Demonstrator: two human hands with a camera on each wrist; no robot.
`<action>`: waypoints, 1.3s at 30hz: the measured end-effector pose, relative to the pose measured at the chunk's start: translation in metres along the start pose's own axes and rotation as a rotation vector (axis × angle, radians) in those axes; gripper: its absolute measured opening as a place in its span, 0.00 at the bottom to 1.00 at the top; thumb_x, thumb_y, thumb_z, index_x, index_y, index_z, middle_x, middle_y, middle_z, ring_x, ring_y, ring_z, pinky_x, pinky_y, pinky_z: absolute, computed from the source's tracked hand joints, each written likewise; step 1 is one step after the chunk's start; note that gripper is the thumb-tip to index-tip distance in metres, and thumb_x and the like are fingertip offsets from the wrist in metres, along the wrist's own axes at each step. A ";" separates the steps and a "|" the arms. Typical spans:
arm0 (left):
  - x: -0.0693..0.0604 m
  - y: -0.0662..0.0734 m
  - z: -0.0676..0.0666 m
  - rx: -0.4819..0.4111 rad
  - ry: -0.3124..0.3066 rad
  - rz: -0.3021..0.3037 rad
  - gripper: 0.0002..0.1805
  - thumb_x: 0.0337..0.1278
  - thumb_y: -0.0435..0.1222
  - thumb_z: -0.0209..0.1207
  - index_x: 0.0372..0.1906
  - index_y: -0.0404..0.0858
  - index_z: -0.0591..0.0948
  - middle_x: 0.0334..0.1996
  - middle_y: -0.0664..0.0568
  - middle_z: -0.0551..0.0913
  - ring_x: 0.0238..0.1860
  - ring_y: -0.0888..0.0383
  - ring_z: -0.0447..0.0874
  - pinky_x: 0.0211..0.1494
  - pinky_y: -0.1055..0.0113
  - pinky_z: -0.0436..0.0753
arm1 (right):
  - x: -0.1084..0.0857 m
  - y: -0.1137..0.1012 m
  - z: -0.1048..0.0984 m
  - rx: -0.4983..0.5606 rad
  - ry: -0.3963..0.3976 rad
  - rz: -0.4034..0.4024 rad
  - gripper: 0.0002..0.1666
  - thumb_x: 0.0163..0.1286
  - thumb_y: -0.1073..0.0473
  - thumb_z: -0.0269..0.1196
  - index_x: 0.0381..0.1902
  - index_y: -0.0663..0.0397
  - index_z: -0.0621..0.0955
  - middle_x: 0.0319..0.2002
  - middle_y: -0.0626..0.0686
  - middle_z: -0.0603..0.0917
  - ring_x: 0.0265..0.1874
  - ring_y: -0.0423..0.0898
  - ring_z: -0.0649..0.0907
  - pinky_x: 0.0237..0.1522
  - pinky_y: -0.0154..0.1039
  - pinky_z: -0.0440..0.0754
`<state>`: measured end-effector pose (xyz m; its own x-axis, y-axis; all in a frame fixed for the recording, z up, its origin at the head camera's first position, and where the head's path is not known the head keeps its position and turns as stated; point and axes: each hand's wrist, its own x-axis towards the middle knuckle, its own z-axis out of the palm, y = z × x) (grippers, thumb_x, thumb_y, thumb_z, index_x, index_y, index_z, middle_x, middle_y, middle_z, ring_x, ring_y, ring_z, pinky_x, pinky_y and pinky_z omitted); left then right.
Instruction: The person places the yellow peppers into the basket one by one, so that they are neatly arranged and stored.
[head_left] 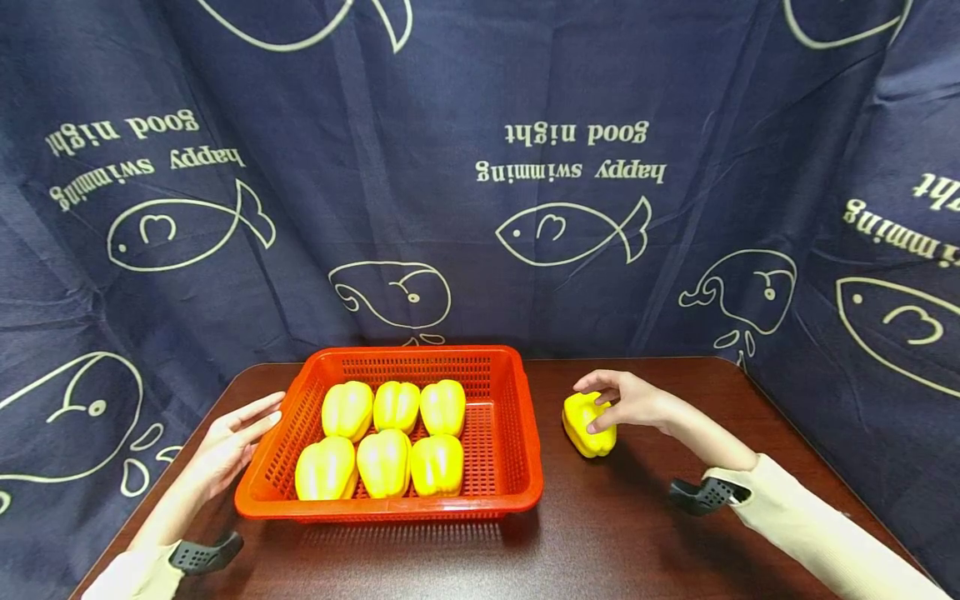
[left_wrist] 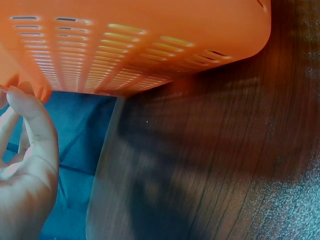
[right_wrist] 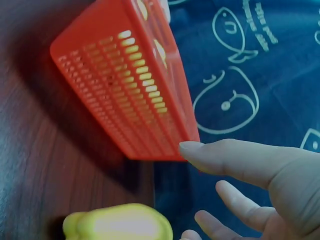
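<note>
A red plastic basket (head_left: 498, 500) holds several yellow bell peppers (head_left: 385, 462) standing in two rows. At its left side is my left hand (head_left: 225, 442), fingers mostly straight and fingertips at the rim. In the left wrist view the thumb (left_wrist: 35, 115) lies close to the basket's corner (left_wrist: 42, 92); firm contact is hard to judge. One more yellow bell pepper (head_left: 581, 433) lies on the table right of the basket. Over it hovers my right hand (head_left: 633, 402), fingers spread and loosely bent. The right wrist view shows this pepper (right_wrist: 120, 222) apart from the thumb (right_wrist: 225, 155).
The dark brown wooden table (head_left: 600, 542) carries the basket and the peppers. A navy curtain (head_left: 570, 308) printed with fish and whales hangs behind the table and along both sides. Black straps (head_left: 701, 494) sit on both wrists.
</note>
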<state>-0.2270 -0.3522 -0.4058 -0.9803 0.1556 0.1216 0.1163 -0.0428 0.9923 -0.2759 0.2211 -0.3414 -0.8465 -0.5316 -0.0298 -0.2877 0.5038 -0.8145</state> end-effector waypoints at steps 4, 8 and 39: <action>0.000 0.000 0.000 0.003 0.002 0.003 0.21 0.70 0.30 0.49 0.59 0.53 0.78 0.46 0.69 0.83 0.43 0.69 0.85 0.43 0.74 0.84 | -0.003 0.010 -0.004 0.030 0.050 0.013 0.38 0.48 0.67 0.73 0.57 0.71 0.72 0.58 0.73 0.73 0.53 0.63 0.76 0.56 0.50 0.76; 0.000 -0.001 -0.001 -0.003 -0.001 0.000 0.21 0.70 0.30 0.49 0.59 0.53 0.78 0.46 0.69 0.83 0.43 0.68 0.85 0.43 0.73 0.84 | -0.003 0.022 -0.005 0.057 0.120 0.036 0.40 0.49 0.67 0.73 0.59 0.71 0.70 0.59 0.72 0.72 0.53 0.63 0.76 0.50 0.41 0.79; 0.000 -0.003 0.000 0.027 0.032 -0.007 0.19 0.69 0.32 0.52 0.57 0.56 0.79 0.45 0.69 0.84 0.39 0.71 0.84 0.38 0.76 0.83 | 0.002 0.077 0.006 0.313 0.134 0.240 0.49 0.57 0.60 0.71 0.68 0.71 0.58 0.60 0.71 0.68 0.44 0.42 0.79 0.44 0.33 0.81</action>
<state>-0.2276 -0.3525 -0.4083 -0.9856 0.1244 0.1146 0.1136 -0.0146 0.9934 -0.2972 0.2544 -0.4077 -0.9296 -0.3207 -0.1813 0.0573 0.3604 -0.9310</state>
